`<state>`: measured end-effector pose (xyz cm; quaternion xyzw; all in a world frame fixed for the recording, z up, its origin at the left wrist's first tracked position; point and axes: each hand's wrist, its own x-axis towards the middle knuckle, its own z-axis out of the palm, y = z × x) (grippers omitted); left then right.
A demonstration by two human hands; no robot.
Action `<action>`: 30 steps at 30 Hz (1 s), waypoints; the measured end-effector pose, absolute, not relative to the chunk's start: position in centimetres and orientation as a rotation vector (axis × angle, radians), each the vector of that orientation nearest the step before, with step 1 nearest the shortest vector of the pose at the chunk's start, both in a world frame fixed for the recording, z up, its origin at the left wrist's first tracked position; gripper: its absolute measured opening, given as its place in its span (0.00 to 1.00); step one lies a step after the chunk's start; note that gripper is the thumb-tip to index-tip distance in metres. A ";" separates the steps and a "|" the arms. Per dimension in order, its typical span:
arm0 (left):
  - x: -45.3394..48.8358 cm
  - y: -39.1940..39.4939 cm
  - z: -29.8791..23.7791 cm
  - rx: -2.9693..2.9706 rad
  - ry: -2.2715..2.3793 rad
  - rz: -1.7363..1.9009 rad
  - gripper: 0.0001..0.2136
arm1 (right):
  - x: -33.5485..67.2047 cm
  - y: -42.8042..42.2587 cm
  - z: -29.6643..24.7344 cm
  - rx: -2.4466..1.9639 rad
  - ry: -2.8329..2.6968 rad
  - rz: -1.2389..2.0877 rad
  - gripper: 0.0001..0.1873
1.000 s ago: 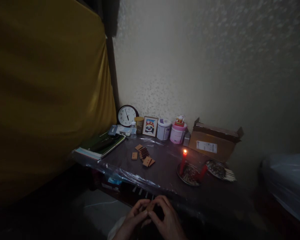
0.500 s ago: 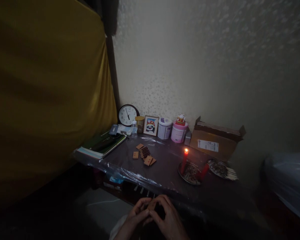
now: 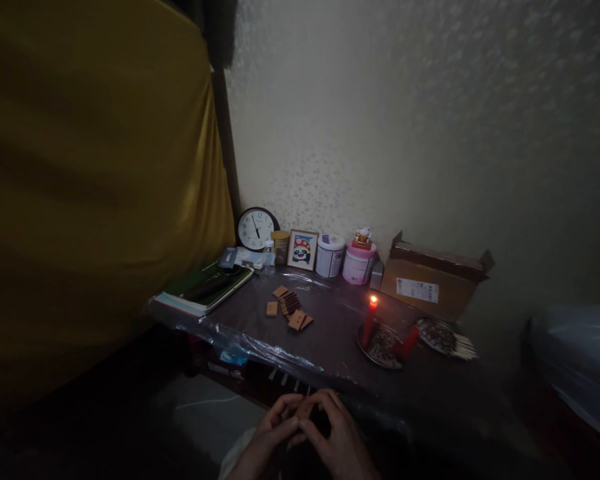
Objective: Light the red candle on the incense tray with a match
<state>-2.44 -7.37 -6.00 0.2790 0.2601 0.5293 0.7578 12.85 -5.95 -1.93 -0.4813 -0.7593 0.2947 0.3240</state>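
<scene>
At the bottom of the head view my left hand [image 3: 270, 432] and my right hand [image 3: 337, 437] meet, fingers pinched together round a small brownish piece [image 3: 304, 411] that I cannot name. They hover just in front of the near edge of a dark table [image 3: 330, 333] wrapped in clear plastic. Several small brown tiles [image 3: 290, 309] lie scattered on the tabletop beyond my hands. A lit red candle [image 3: 369, 320] stands in a round dish [image 3: 380, 348], with a second unlit red candle [image 3: 408, 340] at its right rim.
Along the wall stand a clock [image 3: 256, 229], a framed panda picture [image 3: 303, 250], two tins [image 3: 344, 260] and an open cardboard box [image 3: 433, 277]. Books [image 3: 205, 291] lie at the table's left. A yellow cloth [image 3: 90, 187] hangs left; a plastic bag [image 3: 575, 360] sits right.
My hands stay together at the bottom edge, fingers shifting slightly on the small piece. The view has drifted a little; nothing on the table has moved.
</scene>
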 end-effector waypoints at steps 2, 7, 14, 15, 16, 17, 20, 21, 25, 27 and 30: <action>-2.4 -7.4 -6.1 0.606 0.546 1.157 0.13 | 12.8 -6.0 -1.9 -1.266 -1.991 0.772 0.04; -2.5 -7.3 -6.6 0.613 0.589 1.150 0.13 | 12.8 -6.0 -2.0 -1.250 -1.977 0.770 0.03; -2.6 -7.3 -6.6 0.615 0.598 1.141 0.13 | 12.8 -5.8 -1.9 -1.251 -1.992 0.772 0.03; -2.6 -7.3 -6.6 0.615 0.596 1.141 0.13 | 12.8 -5.8 -2.0 -1.254 -1.992 0.773 0.03; -2.6 -7.3 -6.5 0.612 0.586 1.143 0.13 | 12.8 -5.8 -2.0 -1.261 -1.991 0.774 0.04; -2.6 -7.4 -6.5 0.608 0.573 1.146 0.13 | 12.8 -5.8 -2.0 -1.270 -1.989 0.776 0.04; -2.5 -7.4 -6.3 0.589 0.537 1.149 0.12 | 12.8 -5.9 -2.0 -1.286 -1.986 0.770 0.03; -2.5 -7.4 -6.3 0.582 0.531 1.148 0.12 | 12.8 -5.9 -2.1 -1.286 -1.988 0.764 0.03; -2.5 -7.4 -6.5 0.594 0.516 1.155 0.12 | 12.8 -5.9 -2.2 -1.273 -1.989 0.745 0.04; -2.5 -7.4 -6.6 0.610 0.529 1.159 0.13 | 12.8 -5.8 -2.2 -1.262 -1.993 0.742 0.03; -2.6 -7.4 -6.7 0.617 0.574 1.157 0.13 | 12.8 -5.8 -2.3 -1.264 -1.996 0.748 0.03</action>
